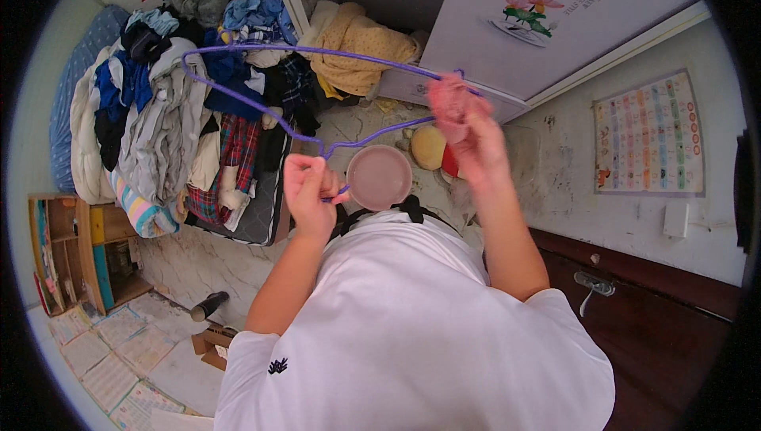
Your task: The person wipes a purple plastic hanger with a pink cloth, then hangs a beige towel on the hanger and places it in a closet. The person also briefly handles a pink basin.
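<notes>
My left hand (310, 190) is closed around the hook and neck of a purple clothes hanger (250, 101), which is held up in front of me. At the hanger's right end, my right hand (478, 142) grips a crumpled pink cloth (455, 107) and presses it around the purple bar. The cloth and the fingers there are blurred, so how tightly it wraps the bar is hard to tell. Below and between my hands, a round pink basin (379, 178) stands on the floor; no detail shows inside it.
Clothes (172, 110) lie heaped on a bed (267, 205) to the left. A wardrobe (523, 20) with a lotus picture stands ahead, beside yellow bedding (351, 44). A yellow-and-red plush item (429, 148) lies right of the basin. A wooden shelf (95, 252) stands far left; a dark red door (642, 336) is at right.
</notes>
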{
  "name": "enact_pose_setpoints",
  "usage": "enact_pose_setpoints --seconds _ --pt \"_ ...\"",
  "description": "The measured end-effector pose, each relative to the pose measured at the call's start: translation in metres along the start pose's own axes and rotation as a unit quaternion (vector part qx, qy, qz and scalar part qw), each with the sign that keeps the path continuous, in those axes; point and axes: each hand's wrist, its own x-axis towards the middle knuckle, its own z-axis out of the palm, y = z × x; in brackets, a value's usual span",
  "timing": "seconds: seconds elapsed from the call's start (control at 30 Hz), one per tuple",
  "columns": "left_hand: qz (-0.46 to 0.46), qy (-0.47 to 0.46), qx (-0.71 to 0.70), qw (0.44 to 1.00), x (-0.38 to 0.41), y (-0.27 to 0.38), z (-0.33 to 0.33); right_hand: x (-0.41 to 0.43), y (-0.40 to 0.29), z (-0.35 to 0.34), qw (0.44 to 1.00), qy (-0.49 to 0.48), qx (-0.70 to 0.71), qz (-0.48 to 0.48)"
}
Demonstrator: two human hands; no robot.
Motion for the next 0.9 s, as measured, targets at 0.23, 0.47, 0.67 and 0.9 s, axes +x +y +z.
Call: enact_pose_setpoints --seconds 0.23,0.47,0.67,0.9 --pt "0.031 -0.036 -0.015 0.999 0.004 -0.009 0.007 0.007 0.018 0.003 0.999 -0.013 0.045 -0.023" --pt "0.11 -0.061 0.1 0.987 0.007 -0.048 0.024 -0.016 0.069 0.063 0.994 -0.086 -0.053 0.053" --pt "-0.178 -0.23 0.09 0.952 0.051 0.001 -0.053 0.018 0.028 0.028 0.977 -0.15 -0.15 0.035" --pt "-0.354 -0.4 -0.015 0.845 0.05 0.078 -0.047 0.023 -0.014 0.008 0.885 -0.236 -0.39 0.091"
